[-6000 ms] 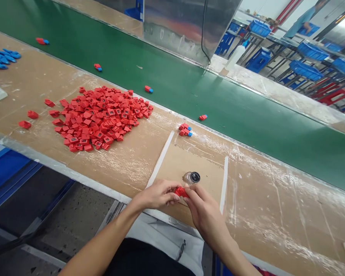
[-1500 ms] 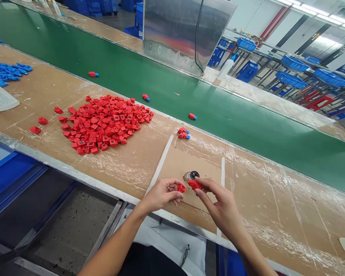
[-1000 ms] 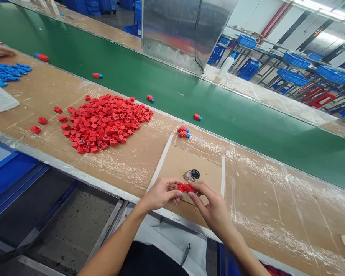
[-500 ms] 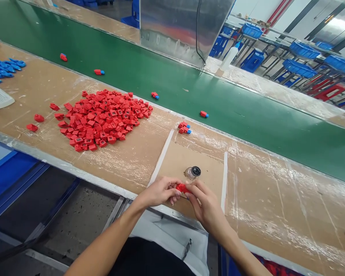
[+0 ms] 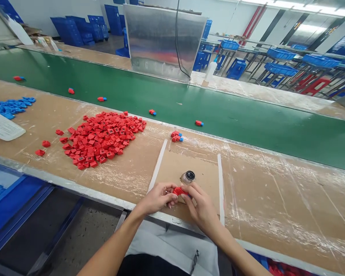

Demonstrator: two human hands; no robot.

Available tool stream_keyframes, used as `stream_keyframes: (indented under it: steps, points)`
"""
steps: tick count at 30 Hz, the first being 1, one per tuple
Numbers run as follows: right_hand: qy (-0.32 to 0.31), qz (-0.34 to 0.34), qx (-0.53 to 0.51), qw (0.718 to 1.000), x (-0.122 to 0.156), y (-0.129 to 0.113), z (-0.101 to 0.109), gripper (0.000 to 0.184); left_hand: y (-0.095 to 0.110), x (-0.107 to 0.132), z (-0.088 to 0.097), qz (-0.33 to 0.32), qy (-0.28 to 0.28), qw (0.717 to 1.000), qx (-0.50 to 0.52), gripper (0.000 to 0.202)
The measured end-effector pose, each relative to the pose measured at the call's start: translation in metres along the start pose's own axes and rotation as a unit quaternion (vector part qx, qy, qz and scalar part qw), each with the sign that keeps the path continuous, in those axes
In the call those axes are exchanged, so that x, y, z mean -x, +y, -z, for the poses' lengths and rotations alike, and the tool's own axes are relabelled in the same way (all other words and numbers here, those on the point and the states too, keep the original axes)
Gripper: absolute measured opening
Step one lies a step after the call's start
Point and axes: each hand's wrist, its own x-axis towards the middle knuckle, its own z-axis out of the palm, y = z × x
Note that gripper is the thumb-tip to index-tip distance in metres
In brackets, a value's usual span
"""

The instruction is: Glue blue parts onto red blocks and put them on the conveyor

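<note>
Between the fingertips of both hands is a small red plastic piece point(image 5: 178, 191), over the near edge of the bench. My left hand point(image 5: 158, 197) pinches its left side, and my right hand point(image 5: 200, 203) grips its right side. The fingers cover much of it; a trace of blue shows by my right fingers. Just beyond the hands, a small round jar with a black top point(image 5: 189, 176) stands on a cardboard sheet point(image 5: 201, 163) edged with white strips. A few red-and-blue pieces point(image 5: 176, 136) lie together behind the sheet.
To the left lies a large heap of red pieces point(image 5: 103, 140), with blue pieces point(image 5: 11, 107) farther left. A green conveyor belt point(image 5: 247, 122) runs behind, carrying several red-and-blue pieces. A white bottle point(image 5: 210, 71) stands beyond it. A bin of red pieces point(image 5: 281, 268) sits below the bench.
The head view has tilted up, showing more of the room. Both hands keep hold of the red piece over nearly the same spot. Another red-and-blue piece shows at the belt's left.
</note>
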Motion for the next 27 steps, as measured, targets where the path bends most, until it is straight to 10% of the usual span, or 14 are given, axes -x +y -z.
stream_keyframes:
  steps: [15,23,27]
  points:
    - [-0.073,0.022,0.103,0.992,0.002,-0.003,0.007,0.024,0.000,-0.001,0.001,0.023,-0.047,0.998,-0.030,0.018]
    - [-0.019,-0.116,-0.073,0.990,0.003,0.005,-0.003,0.018,0.011,-0.004,-0.002,0.046,-0.033,0.998,-0.027,0.036]
    - [0.079,-0.153,-0.112,0.979,0.035,0.003,0.030,0.024,0.021,0.020,0.012,0.066,0.018,0.997,-0.020,0.064]
